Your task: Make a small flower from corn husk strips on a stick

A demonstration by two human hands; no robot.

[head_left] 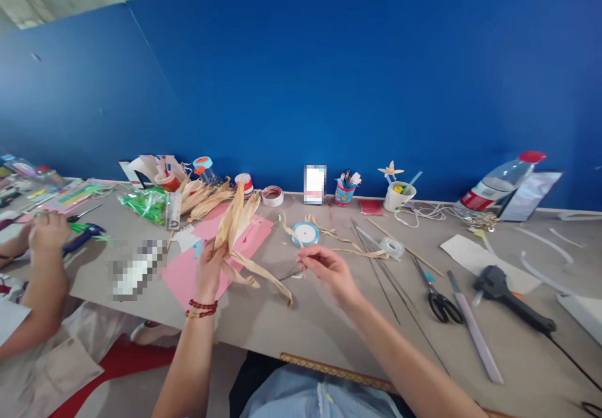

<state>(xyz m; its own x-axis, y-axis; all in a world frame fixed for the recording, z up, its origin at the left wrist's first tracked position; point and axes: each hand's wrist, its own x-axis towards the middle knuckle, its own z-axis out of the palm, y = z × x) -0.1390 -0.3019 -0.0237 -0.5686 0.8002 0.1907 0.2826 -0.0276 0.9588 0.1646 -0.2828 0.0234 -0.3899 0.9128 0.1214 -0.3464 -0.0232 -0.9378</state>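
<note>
Though two hands [210,267], one husk handful [230,222]

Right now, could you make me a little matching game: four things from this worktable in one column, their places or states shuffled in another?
1. Upright bunch of pale, papery husks
2. Black plastic glue gun
3. Clear plastic bottle with red cap
4. Round blue-and-white spool

A. Close to the blue partition
B. Just beyond the right hand
C. In the left hand's grip
D. Trailing a thin black cord

Pairs: 1-C, 2-D, 3-A, 4-B
</note>
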